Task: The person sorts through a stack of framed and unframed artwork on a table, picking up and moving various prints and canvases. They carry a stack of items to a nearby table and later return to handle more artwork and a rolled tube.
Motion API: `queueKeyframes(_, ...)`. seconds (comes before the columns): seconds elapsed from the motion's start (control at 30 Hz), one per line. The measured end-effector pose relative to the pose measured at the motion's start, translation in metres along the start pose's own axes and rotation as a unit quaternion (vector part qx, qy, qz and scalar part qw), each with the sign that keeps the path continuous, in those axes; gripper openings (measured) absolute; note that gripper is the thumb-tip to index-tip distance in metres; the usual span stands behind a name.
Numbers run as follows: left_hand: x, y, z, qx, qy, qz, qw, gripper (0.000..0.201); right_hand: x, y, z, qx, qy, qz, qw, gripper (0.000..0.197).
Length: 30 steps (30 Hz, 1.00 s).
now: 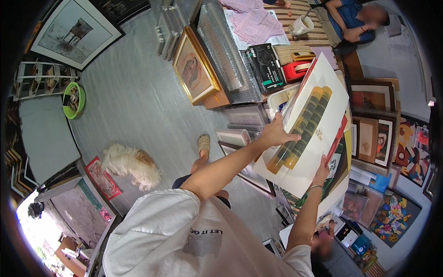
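Note:
A large white art print with two long yellow-and-black banded columns lies tilted before me, over a stack of sheets and frames. My left hand grips its left edge, thumb lying on the printed columns and fingers at the border. At the lower right edge, my right hand is closed on the print's side, beside a narrow red strip. The fingers under the sheet are hidden. Below the print, a dark green picture partly shows.
A gold-framed picture leans against bubble-wrapped frames. On the table stand a black mask box, a red tape dispenser and a white mug. A person sits beyond. A white dog is on the floor at left.

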<state>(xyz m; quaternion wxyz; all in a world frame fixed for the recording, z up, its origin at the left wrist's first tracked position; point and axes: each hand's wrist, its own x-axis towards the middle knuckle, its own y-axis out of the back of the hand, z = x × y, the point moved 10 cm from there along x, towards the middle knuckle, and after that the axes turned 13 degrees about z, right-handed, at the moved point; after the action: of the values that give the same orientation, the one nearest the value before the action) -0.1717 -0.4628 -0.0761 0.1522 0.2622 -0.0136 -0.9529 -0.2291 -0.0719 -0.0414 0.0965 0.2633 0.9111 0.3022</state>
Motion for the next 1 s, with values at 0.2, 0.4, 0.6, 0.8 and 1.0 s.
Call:
queueKeyframes(0.2, -0.024, 0.002, 0.041, 0.039, -0.068, 0.027, 0.997, 0.096, 0.003, 0.022, -0.012, -0.105, 0.076, 0.051, 0.990, 0.055)
queueKeyframes(0.4, -0.074, -0.016, 0.084, -0.016, -0.151, 0.056, 0.987, 0.084, -0.006, 0.071, -0.054, -0.047, 0.117, 0.083, 0.989, 0.042)
queueKeyframes(0.6, -0.125, -0.028, 0.134, -0.055, -0.208, 0.059, 0.975, 0.081, 0.006, 0.134, -0.079, -0.010, 0.076, 0.066, 0.995, 0.055)
queueKeyframes(0.8, -0.185, -0.018, 0.141, -0.098, -0.168, 0.067, 0.979, 0.090, 0.012, 0.175, -0.120, -0.090, 0.194, 0.058, 0.975, 0.050)
queueKeyframes(1.0, -0.254, 0.021, 0.131, -0.114, -0.201, 0.201, 0.952, 0.090, -0.025, 0.162, -0.183, -0.052, 0.286, -0.029, 0.956, 0.060)
